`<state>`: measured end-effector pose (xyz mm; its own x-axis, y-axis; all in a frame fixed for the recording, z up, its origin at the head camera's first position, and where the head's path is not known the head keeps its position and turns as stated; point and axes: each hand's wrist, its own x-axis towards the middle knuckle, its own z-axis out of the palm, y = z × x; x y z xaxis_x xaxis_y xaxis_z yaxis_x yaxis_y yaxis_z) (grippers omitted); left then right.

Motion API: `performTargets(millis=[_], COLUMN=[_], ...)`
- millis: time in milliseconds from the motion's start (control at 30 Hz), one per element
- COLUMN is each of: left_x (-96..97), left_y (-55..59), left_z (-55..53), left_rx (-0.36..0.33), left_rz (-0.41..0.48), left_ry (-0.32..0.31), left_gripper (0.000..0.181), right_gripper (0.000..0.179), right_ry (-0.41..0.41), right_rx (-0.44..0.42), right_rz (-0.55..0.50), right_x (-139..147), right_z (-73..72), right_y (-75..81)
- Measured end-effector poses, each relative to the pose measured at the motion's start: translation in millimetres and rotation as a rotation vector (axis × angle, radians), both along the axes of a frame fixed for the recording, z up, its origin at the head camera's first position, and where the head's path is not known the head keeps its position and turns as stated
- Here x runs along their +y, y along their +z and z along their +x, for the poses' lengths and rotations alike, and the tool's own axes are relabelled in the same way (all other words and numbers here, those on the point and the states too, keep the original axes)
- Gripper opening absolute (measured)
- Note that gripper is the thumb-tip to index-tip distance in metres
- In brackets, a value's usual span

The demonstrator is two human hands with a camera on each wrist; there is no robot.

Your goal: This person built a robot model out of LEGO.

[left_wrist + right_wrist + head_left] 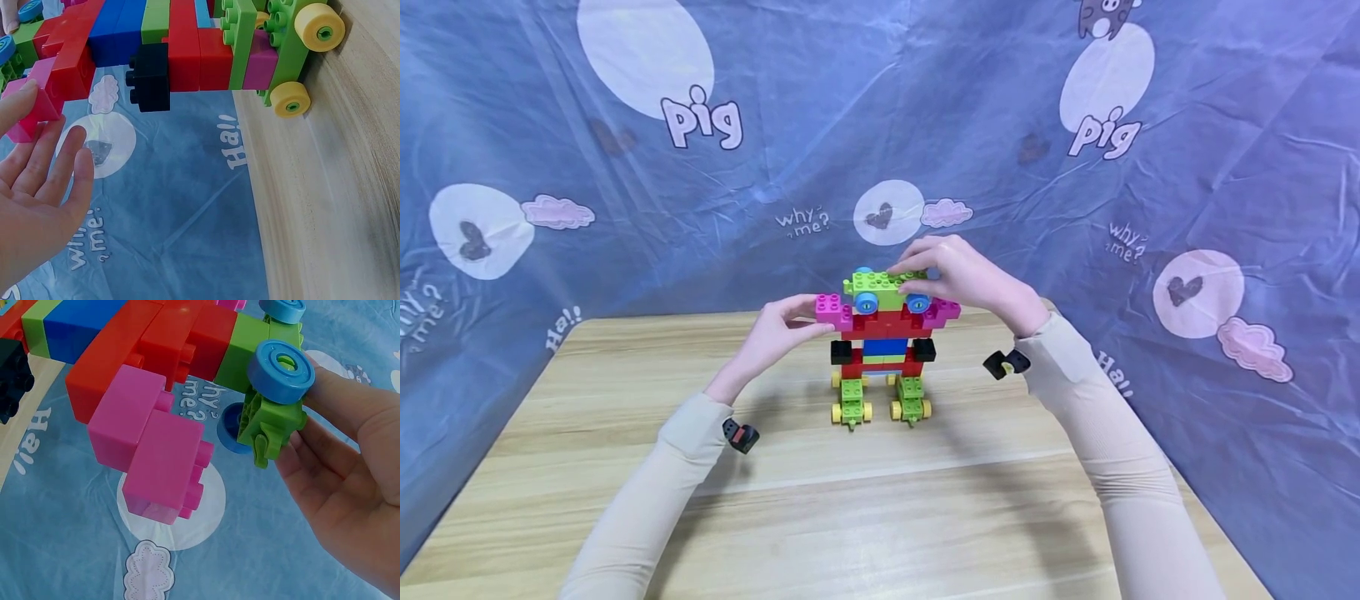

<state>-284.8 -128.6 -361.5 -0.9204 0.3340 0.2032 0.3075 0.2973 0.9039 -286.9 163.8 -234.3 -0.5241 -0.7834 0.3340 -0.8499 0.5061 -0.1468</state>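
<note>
A toy robot figure built of big toy bricks stands upright on two green wheeled bases (851, 390) with yellow wheels. Red bricks (887, 323), a blue brick (884, 347) and black side bricks (841, 352) make up its body. On top sits a green wheeled brick (872, 284) with blue wheels (281, 372); my right hand (964, 271) grips it from the right, thumb in front. My left hand (778, 325) pinches the outer pink brick (47, 97) on the left side between thumb and fingers. Stepped pink bricks (164, 465) stick out on the right side, untouched.
The figure stands on a wooden table (850, 517) near its back edge. Blue patterned cloth (820, 100) hangs behind and at both sides. Black devices (742, 435) are strapped at both wrists over light sleeves (647, 483).
</note>
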Motion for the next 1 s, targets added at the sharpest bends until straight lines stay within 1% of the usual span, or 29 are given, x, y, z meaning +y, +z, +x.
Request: performTargets(millis=[133, 400, 667, 800, 1000], left_x=[-0.4, -0.3, 0.4, -0.5, -0.8], left_y=[0.5, 0.4, 0.8, -0.8, -0.8], left_z=[-0.4, -0.2, 0.6, 1.5, 1.4], left_rx=[0.012, 0.013, 0.002, -0.001, 0.015], left_rz=[-0.002, -0.002, -0.003, -0.007, -0.008], left_ry=[0.000, 0.001, 0.004, 0.004, 0.001], left_gripper=[0.050, 0.050, 0.051, 0.052, 0.051], right_gripper=[0.028, 0.028, 0.027, 0.027, 0.027], right_ry=[0.002, -0.006, -0.039, -0.052, -0.055], right_rx=[0.005, -0.009, -0.003, -0.018, -0.069], right_rz=[0.017, 0.050, 0.077, 0.087, 0.083], right_x=[-1.5, -3.9, -6.1, -7.0, -5.6], right_z=[-1.3, 0.3, 1.7, 2.1, 1.3], right_y=[2.5, 6.4, 5.9, 5.5, 8.4])
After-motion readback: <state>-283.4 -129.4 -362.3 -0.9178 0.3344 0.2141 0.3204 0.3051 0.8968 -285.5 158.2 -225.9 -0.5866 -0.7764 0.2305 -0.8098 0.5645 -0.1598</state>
